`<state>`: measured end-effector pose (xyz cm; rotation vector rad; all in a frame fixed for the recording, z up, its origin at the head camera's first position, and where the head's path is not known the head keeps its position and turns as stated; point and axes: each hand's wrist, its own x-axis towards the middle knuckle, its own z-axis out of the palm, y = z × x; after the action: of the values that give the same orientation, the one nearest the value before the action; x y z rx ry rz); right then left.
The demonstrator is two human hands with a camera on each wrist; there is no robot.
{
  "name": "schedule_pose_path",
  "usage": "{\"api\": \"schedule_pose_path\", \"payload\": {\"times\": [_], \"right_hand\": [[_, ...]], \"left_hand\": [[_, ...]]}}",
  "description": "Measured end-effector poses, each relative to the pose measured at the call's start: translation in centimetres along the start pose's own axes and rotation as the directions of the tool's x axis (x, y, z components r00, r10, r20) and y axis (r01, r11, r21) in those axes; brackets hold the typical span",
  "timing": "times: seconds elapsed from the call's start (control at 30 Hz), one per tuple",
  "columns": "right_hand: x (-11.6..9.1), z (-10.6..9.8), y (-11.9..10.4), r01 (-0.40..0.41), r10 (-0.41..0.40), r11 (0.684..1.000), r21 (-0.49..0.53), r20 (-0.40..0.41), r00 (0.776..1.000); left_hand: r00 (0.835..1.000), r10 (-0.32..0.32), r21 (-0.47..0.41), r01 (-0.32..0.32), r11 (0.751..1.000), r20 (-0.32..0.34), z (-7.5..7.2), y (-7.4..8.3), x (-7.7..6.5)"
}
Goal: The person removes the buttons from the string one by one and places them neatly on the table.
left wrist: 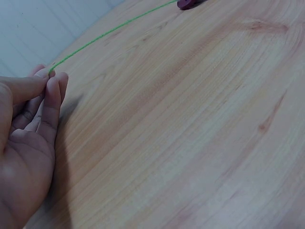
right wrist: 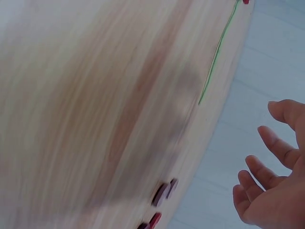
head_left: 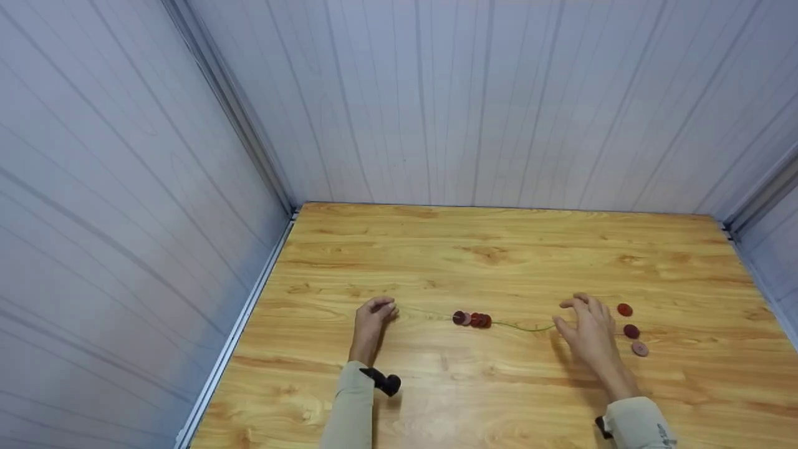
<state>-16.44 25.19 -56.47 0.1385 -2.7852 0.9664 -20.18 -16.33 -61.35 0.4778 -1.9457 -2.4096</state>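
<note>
Between thumb and fingertips, my left hand (head_left: 373,321) pinches one end of a thin green string (left wrist: 102,36). Along the string in the head view sits a row of several overlapping buttons (head_left: 480,320), dark maroon, pink and red. Past the row the string runs on toward the right, and its loose end lies on the table in the right wrist view. My right hand (head_left: 589,333) is raised over the table near that end, fingers spread and loosely bent, holding nothing. Beside it lie a red button (head_left: 624,310), a dark maroon button (head_left: 631,331) and a pink button (head_left: 639,348).
The wood-patterned table (head_left: 499,255) is bounded by a pale panel wall (head_left: 399,112) at the back and another panel wall (head_left: 112,237) on the left. A black wrist strap (head_left: 381,380) sits on the left sleeve.
</note>
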Motion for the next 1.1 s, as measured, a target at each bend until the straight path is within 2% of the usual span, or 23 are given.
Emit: {"api": "schedule_pose_path", "payload": {"times": [0.23,0.43,0.53,0.67,0.83,1.1], "right_hand": [[0.4,2.3,-1.3,0.017,-0.021,0.997,0.069,0.056,0.998],[0.6,4.3,-2.4,0.048,-0.055,0.995,0.084,0.076,0.996],[0.7,5.0,-2.8,0.061,-0.068,0.995,0.08,0.091,0.994],[0.9,5.8,-3.3,0.068,-0.078,0.994,0.088,0.112,0.991],[1.2,6.7,-3.9,0.055,-0.069,0.993,0.101,0.143,0.987],[1.8,8.0,-4.7,0.049,-0.066,0.995,0.092,0.196,0.978]], "left_hand": [[1.0,-0.002,0.009,0.002,1.0,0.002,-0.1,-0.1,0.1],[1.0,0.006,0.015,-0.005,1.0,-0.019,-0.1,-0.2,0.2],[1.0,0.015,0.014,-0.015,1.0,-0.004,-0.1,-0.2,0.1],[1.0,0.021,0.008,-0.021,1.0,0.01,-0.1,-0.2,0.0],[1.0,0.03,-0.004,-0.03,1.0,-0.003,-0.1,-0.3,0.2],[1.0,0.019,-0.022,-0.019,1.0,-0.002,0.0,-0.3,0.1]]}}
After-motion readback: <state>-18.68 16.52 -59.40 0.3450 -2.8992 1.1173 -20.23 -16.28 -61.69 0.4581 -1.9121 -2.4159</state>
